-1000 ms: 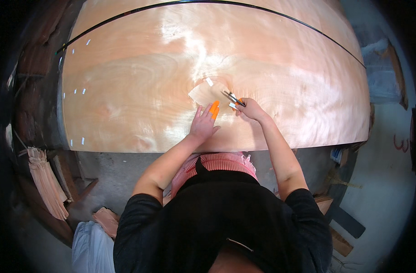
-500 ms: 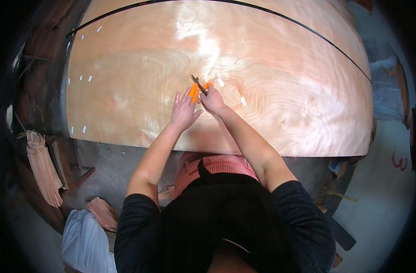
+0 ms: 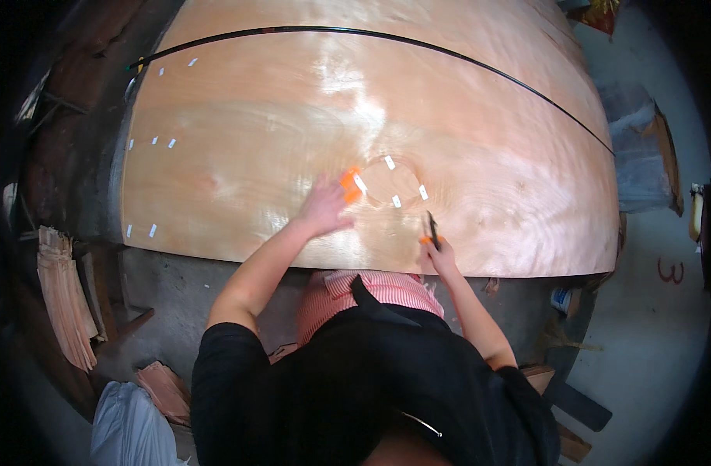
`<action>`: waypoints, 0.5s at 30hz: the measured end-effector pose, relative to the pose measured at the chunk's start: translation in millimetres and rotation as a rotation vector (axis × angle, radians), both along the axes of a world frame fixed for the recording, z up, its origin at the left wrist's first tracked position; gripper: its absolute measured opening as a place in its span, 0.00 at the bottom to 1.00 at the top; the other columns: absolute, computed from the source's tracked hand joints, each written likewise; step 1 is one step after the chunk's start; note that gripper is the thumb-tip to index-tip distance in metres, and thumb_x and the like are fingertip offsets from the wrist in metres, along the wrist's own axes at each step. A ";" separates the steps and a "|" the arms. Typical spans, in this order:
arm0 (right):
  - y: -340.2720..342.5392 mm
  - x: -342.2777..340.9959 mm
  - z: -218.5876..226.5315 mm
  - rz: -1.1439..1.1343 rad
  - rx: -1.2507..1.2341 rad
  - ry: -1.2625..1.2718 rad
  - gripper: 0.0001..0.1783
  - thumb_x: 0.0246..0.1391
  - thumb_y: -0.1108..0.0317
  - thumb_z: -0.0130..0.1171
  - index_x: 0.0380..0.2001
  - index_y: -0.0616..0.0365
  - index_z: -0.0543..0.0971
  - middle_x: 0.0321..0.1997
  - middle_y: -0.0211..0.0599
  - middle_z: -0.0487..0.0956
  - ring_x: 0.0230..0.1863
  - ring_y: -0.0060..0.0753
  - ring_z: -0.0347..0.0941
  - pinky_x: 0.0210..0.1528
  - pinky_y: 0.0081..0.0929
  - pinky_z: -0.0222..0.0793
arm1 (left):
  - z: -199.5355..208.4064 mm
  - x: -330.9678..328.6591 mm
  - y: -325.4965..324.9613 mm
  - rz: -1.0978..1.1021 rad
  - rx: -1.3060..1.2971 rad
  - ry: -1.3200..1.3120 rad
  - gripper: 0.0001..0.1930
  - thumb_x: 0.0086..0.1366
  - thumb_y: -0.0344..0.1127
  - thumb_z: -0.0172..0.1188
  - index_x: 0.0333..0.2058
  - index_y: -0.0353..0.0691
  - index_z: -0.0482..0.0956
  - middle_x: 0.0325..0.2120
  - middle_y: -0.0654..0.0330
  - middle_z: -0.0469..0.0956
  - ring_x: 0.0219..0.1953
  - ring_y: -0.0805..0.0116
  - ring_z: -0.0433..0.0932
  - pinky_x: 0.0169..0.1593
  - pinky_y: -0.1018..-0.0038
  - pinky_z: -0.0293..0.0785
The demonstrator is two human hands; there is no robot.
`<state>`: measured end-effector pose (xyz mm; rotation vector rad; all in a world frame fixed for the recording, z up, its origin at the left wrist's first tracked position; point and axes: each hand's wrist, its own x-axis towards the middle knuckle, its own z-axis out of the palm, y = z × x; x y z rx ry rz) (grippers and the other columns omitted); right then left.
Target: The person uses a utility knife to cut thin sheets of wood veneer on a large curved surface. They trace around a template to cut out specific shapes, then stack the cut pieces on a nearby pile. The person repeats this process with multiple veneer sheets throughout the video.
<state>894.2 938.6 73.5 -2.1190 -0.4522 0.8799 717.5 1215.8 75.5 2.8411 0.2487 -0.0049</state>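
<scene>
A large pale wood veneer sheet (image 3: 239,147) lies before me. An oval outline (image 3: 390,180) shows in it, with several short white tape pieces (image 3: 396,201) across its edge. My left hand (image 3: 324,208), slightly blurred, lies stretched out on the sheet at the oval's left side. Orange covers (image 3: 351,186) sit on its fingers, beside a white tape piece (image 3: 360,184). Near the sheet's front edge, my right hand (image 3: 439,255) is closed around a slim dark pointed tool (image 3: 433,229), whose exact kind I cannot make out. Some orange shows on that hand's fingers too.
A long thin black rod (image 3: 324,29) crosses the far part of the sheet. More white tape pieces (image 3: 155,140) dot its left side. Stacked veneer strips (image 3: 64,303) and a pale plastic bag (image 3: 130,427) are at lower left. Plastic-wrapped material (image 3: 643,167) stands at right.
My right hand has moved right and toward me with the dark tool, away from my left hand. More tape pieces on the oval are now visible. The view has shifted slightly.
</scene>
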 end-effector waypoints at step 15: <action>52.1 -86.9 20.9 0.168 0.022 0.131 0.08 0.53 0.73 0.45 0.36 0.63 0.70 0.15 0.28 0.68 0.13 0.18 0.64 0.15 0.16 0.57 | 21.0 -90.9 43.9 0.495 0.088 0.165 0.45 0.51 0.66 0.43 0.57 0.34 0.51 0.59 0.53 0.45 0.62 0.63 0.40 0.60 0.57 0.33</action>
